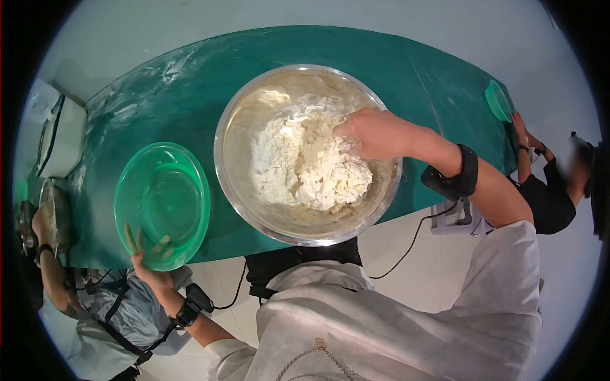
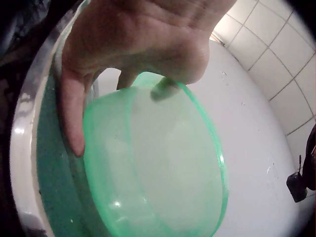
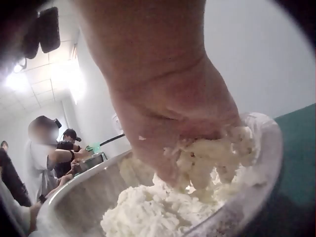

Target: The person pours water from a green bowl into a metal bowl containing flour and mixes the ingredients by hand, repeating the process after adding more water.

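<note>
A wide metal bowl (image 1: 232, 190) on the green tabletop holds white flour and lumpy, shaggy dough (image 1: 333, 181). My right hand (image 1: 375, 133) reaches over the bowl's right side with its fingers curled into the mixture. Sticky dough coats those fingers in the right wrist view, hiding the fingertips. At the table's front left, my left hand (image 1: 151, 263) grips the rim of a translucent green plastic bowl (image 1: 170, 197). In the left wrist view, one finger (image 2: 74, 118) lies along the bowl's outside, while another digit shows at its rim.
Flour dust streaks the tabletop (image 1: 210, 76) at the back left. A white container (image 1: 67, 136) stands at the left end. Beside it another person's hand (image 1: 43, 222) is at a metal bowl (image 1: 56, 216). On the far right, a person touches a small green bowl (image 1: 498, 100).
</note>
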Tool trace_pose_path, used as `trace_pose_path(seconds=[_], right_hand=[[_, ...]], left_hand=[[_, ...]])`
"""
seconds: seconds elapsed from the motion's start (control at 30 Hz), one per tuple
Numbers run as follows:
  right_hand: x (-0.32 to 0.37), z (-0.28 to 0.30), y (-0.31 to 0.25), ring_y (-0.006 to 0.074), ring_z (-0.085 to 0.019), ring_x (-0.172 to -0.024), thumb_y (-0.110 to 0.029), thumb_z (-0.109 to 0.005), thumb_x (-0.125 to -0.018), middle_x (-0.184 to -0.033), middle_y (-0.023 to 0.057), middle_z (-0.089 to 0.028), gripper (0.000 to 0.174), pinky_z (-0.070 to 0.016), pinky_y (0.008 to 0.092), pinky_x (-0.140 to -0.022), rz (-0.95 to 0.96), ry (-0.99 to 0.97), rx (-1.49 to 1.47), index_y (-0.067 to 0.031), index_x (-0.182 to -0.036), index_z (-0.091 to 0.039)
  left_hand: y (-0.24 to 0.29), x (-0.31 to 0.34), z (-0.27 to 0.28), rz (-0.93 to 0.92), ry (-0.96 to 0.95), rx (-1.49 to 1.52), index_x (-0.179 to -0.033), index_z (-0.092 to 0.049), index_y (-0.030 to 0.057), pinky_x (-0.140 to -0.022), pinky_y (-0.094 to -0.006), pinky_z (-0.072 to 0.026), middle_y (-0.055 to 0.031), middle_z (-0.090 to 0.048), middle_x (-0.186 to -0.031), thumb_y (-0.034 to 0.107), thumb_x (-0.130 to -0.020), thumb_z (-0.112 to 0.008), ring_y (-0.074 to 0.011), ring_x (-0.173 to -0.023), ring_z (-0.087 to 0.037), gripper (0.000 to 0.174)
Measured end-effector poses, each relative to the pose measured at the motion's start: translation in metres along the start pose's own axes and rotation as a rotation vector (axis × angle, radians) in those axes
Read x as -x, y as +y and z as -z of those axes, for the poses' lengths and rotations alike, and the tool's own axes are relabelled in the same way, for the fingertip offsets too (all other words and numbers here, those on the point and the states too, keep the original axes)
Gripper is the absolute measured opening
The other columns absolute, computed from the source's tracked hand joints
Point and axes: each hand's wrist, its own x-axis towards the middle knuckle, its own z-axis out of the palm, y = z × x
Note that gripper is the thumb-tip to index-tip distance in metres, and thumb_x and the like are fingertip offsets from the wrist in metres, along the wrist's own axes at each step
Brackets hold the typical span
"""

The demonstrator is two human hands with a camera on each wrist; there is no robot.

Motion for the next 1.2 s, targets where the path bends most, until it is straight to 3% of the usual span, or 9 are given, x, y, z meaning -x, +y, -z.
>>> trace_pose_path(seconds=[0.03,0.27,0.4,0.5,0.6,0.67,0.8,1.0,1.2], right_hand=[[-0.004,-0.005,0.007,0.0349,-0.061,-0.089,-0.018,-0.067,-0.078,-0.088,0.018,-0.061,0.031,-0.0479,0.0414,-0.079,-0.013,-0.015,0.075,-0.0069,-0.106,-0.064],[-0.01,-0.012,-0.007,0.0381,-0.061,-0.077,-0.025,-0.062,-0.083,-0.079,0.0209,-0.062,0.029,-0.0484,0.0453,-0.071,-0.138,0.031,0.223,0.0026,-0.078,-0.067],[-0.011,-0.015,-0.002,0.038,-0.064,-0.081,-0.022,-0.059,-0.081,-0.082,0.0249,-0.065,0.029,-0.0494,0.0485,-0.073,-0.105,0.084,0.192,0.0049,-0.076,-0.067],[-0.012,-0.016,-0.001,0.0388,-0.063,-0.085,-0.014,-0.058,-0.079,-0.086,0.0267,-0.064,0.022,-0.0493,0.046,-0.077,-0.111,0.006,0.139,0.0059,-0.084,-0.067],[-0.007,-0.021,0.012,0.0395,-0.06,-0.078,-0.004,-0.053,-0.08,-0.08,0.0261,-0.06,0.025,-0.0465,0.0452,-0.074,0.142,-0.054,-0.146,0.0057,-0.102,-0.062],[-0.003,-0.016,0.012,0.038,-0.062,-0.092,0.005,-0.051,-0.075,-0.098,0.0287,-0.062,0.055,-0.0469,0.0418,-0.085,0.12,-0.174,-0.188,0.0022,-0.13,-0.048],[-0.003,0.003,-0.006,0.0382,-0.062,-0.091,0.006,-0.049,-0.075,-0.1,0.0289,-0.061,0.063,-0.048,0.0416,-0.082,0.017,-0.212,-0.085,-0.003,-0.137,-0.042],[-0.012,-0.008,0.004,0.0374,-0.06,-0.083,0.006,-0.054,-0.074,-0.088,0.0243,-0.061,0.055,-0.0477,0.0431,-0.077,-0.013,0.043,0.033,-0.0051,-0.128,-0.051],[-0.014,-0.008,0.004,0.0369,-0.063,-0.078,-0.01,-0.064,-0.078,-0.077,0.0228,-0.063,0.018,-0.0497,0.0445,-0.07,0.055,0.269,0.041,-0.0027,-0.094,-0.068]], left_hand=[[0.001,0.0,0.0,0.005,0.045,0.032,-0.147,-0.027,0.0138,-0.073,-0.0434,-0.054,-0.0147,-0.034,-0.147,0.024,-0.083,-0.044,-0.0361,-0.087,-0.065,0.068],[0.007,0.01,-0.018,-0.035,-0.015,0.014,-0.148,-0.025,0.0131,-0.073,-0.0448,-0.0539,-0.0152,-0.033,-0.147,0.024,-0.082,-0.045,-0.0377,-0.086,-0.065,0.069],[0.008,0.01,-0.02,-0.034,-0.043,-0.01,-0.148,-0.026,0.0147,-0.076,-0.0462,-0.0531,-0.017,-0.033,-0.147,0.023,-0.082,-0.044,-0.0385,-0.087,-0.065,0.068],[0.008,0.007,-0.013,-0.016,-0.052,-0.007,-0.147,-0.028,0.0163,-0.078,-0.0471,-0.0526,-0.0173,-0.032,-0.147,0.022,-0.082,-0.044,-0.0393,-0.089,-0.064,0.068],[0.006,0.005,-0.008,-0.018,-0.051,-0.007,-0.148,-0.027,0.0165,-0.078,-0.0463,-0.0529,-0.0179,-0.031,-0.147,0.022,-0.082,-0.044,-0.0392,-0.089,-0.064,0.068],[0.006,0.006,-0.012,-0.016,-0.056,-0.007,-0.148,-0.027,0.0165,-0.078,-0.0459,-0.053,-0.0183,-0.031,-0.147,0.022,-0.082,-0.044,-0.0391,-0.089,-0.064,0.068],[0.009,0.009,-0.018,-0.015,-0.012,-0.057,-0.149,-0.024,0.0161,-0.071,-0.0438,-0.0549,-0.0191,-0.024,-0.15,0.026,-0.08,-0.043,-0.0354,-0.087,-0.066,0.072],[0.008,0.007,-0.018,-0.015,-0.03,-0.06,-0.149,-0.023,0.016,-0.07,-0.043,-0.0552,-0.019,-0.022,-0.15,0.028,-0.079,-0.044,-0.0349,-0.086,-0.066,0.074],[0.01,0.01,-0.017,-0.011,-0.042,-0.029,-0.148,-0.026,0.0144,-0.076,-0.0462,-0.0529,-0.0193,-0.028,-0.148,0.023,-0.082,-0.042,-0.0394,-0.09,-0.064,0.068]])
